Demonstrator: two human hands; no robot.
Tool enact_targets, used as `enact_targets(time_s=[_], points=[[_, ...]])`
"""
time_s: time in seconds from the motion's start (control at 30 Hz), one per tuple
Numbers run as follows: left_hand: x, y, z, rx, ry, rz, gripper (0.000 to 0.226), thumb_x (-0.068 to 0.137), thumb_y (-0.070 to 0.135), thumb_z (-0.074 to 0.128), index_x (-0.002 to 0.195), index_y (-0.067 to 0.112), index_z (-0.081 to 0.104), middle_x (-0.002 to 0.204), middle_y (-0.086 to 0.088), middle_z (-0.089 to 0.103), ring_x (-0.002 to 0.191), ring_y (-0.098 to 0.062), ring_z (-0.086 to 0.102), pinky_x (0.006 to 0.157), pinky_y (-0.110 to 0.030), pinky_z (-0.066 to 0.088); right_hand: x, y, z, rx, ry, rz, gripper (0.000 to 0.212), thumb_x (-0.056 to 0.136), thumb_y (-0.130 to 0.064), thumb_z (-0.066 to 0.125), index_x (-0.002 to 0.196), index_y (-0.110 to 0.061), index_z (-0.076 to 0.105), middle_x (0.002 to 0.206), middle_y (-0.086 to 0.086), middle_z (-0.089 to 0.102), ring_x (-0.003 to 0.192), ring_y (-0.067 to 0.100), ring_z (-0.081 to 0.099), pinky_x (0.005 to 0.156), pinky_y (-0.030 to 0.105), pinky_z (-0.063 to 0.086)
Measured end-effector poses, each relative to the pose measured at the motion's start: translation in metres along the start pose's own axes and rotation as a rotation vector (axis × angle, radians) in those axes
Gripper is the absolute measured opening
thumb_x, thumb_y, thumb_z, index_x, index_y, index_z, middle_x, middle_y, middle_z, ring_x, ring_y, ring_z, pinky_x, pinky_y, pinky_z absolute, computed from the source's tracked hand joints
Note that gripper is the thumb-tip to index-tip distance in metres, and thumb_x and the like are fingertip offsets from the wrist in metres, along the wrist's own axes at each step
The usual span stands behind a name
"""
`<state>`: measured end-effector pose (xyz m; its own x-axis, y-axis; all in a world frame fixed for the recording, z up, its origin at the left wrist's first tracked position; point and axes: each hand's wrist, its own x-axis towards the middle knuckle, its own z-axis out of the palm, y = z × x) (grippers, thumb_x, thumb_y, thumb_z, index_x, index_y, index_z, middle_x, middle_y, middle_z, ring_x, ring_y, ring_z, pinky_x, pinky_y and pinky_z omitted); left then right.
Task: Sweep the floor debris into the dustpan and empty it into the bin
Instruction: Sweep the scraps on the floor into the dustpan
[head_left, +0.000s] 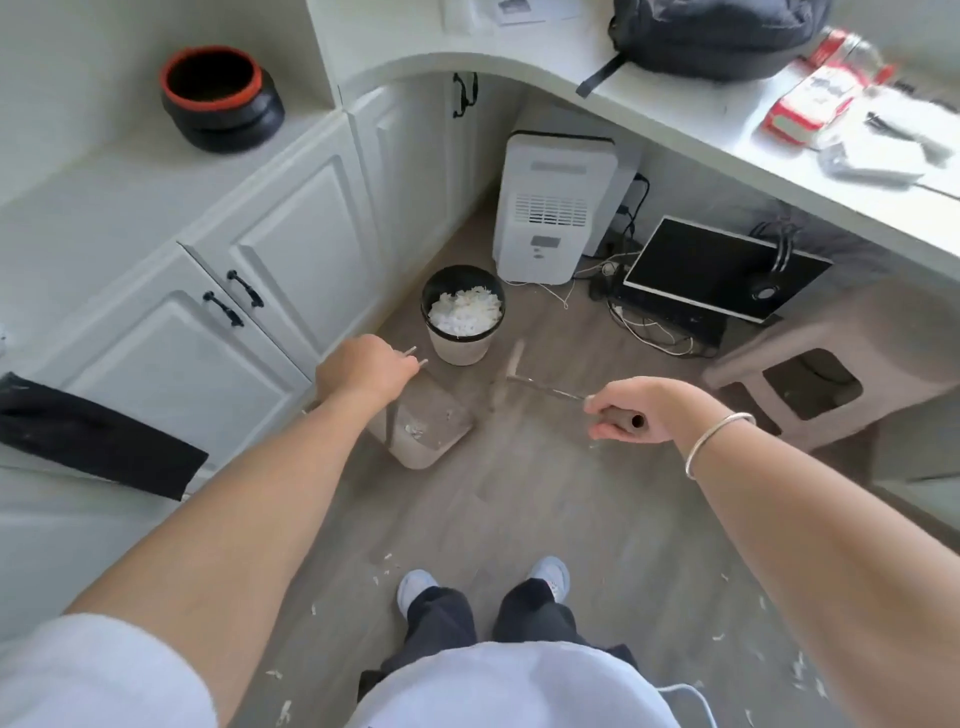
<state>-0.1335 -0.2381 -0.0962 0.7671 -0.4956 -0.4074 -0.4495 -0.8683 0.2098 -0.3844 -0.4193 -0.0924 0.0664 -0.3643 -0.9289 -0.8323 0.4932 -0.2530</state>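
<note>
Down by the cabinets, my left hand (366, 366) has its fingers curled tight around the dustpan (428, 423) handle, a few white scraps lying in the pan. My right hand (631, 410) is closed around the broom (511, 371) handle, its head blurred just beside the bin (462, 314), which is full of white shreds.

Bare floor lies open on the near side of the bin (462, 317). Left of the bin stand the cabinet doors (291, 260); behind it an air purifier (553, 208), to its right cables (654, 332) and a stool (826, 374).
</note>
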Motion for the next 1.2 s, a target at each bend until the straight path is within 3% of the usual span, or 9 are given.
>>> enact_targets(time_s=[0.07, 0.2, 0.27, 0.33, 0.43, 0.57, 0.87, 1.0, 1.2], points=[[-0.002, 0.008, 0.006, 0.006, 0.007, -0.006, 0.03, 0.075, 0.047, 0.053, 0.061, 0.022, 0.059, 0.066, 0.002, 0.056, 0.065, -0.024, 0.055, 0.051, -0.025, 0.032, 0.01, 0.012, -0.007, -0.023, 0.015, 0.054, 0.02, 0.092, -0.019, 0.062, 0.107, -0.011, 0.053, 0.092, 0.007, 0.061, 0.064, 0.021, 0.07, 0.062, 0.027, 0.061], [-0.005, 0.036, 0.018, 0.001, 0.036, -0.055, 0.031, 0.073, 0.047, 0.054, 0.062, 0.018, 0.059, 0.064, 0.0, 0.057, 0.054, -0.019, 0.049, 0.047, -0.024, 0.028, 0.03, 0.036, -0.025, -0.397, 0.301, 0.011, 0.044, 0.097, -0.032, 0.048, 0.062, -0.006, 0.048, 0.032, 0.005, 0.049, 0.034, 0.02, 0.053, 0.041, 0.015, 0.044], [-0.006, 0.054, 0.027, 0.0, 0.027, -0.062, 0.032, 0.074, 0.047, 0.054, 0.064, 0.018, 0.061, 0.066, -0.001, 0.06, 0.059, -0.024, 0.054, 0.048, -0.024, 0.029, 0.038, 0.049, -0.036, -0.529, 0.347, -0.056, 0.05, 0.097, -0.024, 0.045, 0.051, -0.006, 0.046, 0.025, 0.005, 0.044, 0.05, 0.026, 0.057, 0.059, 0.022, 0.047], [-0.008, 0.071, 0.037, 0.024, 0.003, -0.039, 0.03, 0.074, 0.047, 0.053, 0.065, 0.02, 0.061, 0.073, -0.003, 0.063, 0.07, -0.029, 0.059, 0.052, -0.026, 0.033, 0.042, 0.066, -0.048, -0.534, 0.365, -0.08, 0.042, 0.097, -0.026, 0.045, 0.063, -0.002, 0.05, 0.041, 0.008, 0.058, 0.066, 0.028, 0.062, 0.07, 0.027, 0.046], [-0.01, 0.097, 0.051, 0.047, -0.007, -0.043, 0.032, 0.074, 0.048, 0.052, 0.061, 0.019, 0.054, 0.08, -0.006, 0.065, 0.078, -0.031, 0.062, 0.061, -0.029, 0.04, 0.048, 0.088, -0.068, -0.461, 0.402, -0.067, 0.026, 0.095, -0.029, 0.047, 0.093, -0.006, 0.058, 0.098, 0.014, 0.068, 0.086, 0.03, 0.067, 0.075, 0.029, 0.047], [-0.006, 0.127, 0.062, 0.022, -0.003, -0.058, 0.032, 0.075, 0.047, 0.054, 0.059, 0.019, 0.052, 0.081, -0.007, 0.065, 0.076, -0.031, 0.059, 0.063, -0.03, 0.039, 0.051, 0.112, -0.095, -0.357, 0.357, 0.04, 0.027, 0.092, -0.022, 0.044, 0.104, -0.008, 0.065, 0.084, 0.013, 0.069, 0.052, 0.023, 0.062, 0.061, 0.024, 0.051], [0.009, 0.185, 0.083, 0.127, 0.049, 0.074, 0.042, 0.074, 0.054, 0.054, 0.085, 0.015, 0.065, 0.093, -0.011, 0.065, 0.083, -0.032, 0.06, 0.066, -0.031, 0.039, 0.045, 0.158, -0.127, -0.306, 0.373, 0.262, 0.018, 0.082, -0.012, 0.045, 0.069, -0.007, 0.056, 0.058, 0.009, 0.058, 0.052, 0.022, 0.054, 0.053, 0.022, 0.04], [0.014, 0.205, 0.082, 0.135, 0.029, 0.171, 0.038, 0.078, 0.048, 0.052, 0.058, 0.017, 0.043, 0.064, -0.003, 0.046, 0.068, -0.026, 0.051, 0.057, -0.029, 0.031, 0.035, 0.178, -0.127, -0.272, 0.357, 0.331, 0.017, 0.081, -0.012, 0.047, 0.067, -0.006, 0.055, 0.053, 0.01, 0.059, 0.063, 0.026, 0.057, 0.059, 0.022, 0.042], [0.024, 0.207, 0.076, 0.176, 0.011, 0.302, 0.043, 0.079, 0.05, 0.053, 0.053, 0.019, 0.039, 0.054, 0.001, 0.039, 0.047, -0.017, 0.032, 0.048, -0.026, 0.021, 0.019, 0.182, -0.139, -0.153, 0.498, 0.289, 0.024, 0.08, -0.031, 0.055, 0.065, -0.012, 0.058, 0.056, 0.006, 0.059, 0.057, 0.024, 0.058, 0.062, 0.024, 0.045]])
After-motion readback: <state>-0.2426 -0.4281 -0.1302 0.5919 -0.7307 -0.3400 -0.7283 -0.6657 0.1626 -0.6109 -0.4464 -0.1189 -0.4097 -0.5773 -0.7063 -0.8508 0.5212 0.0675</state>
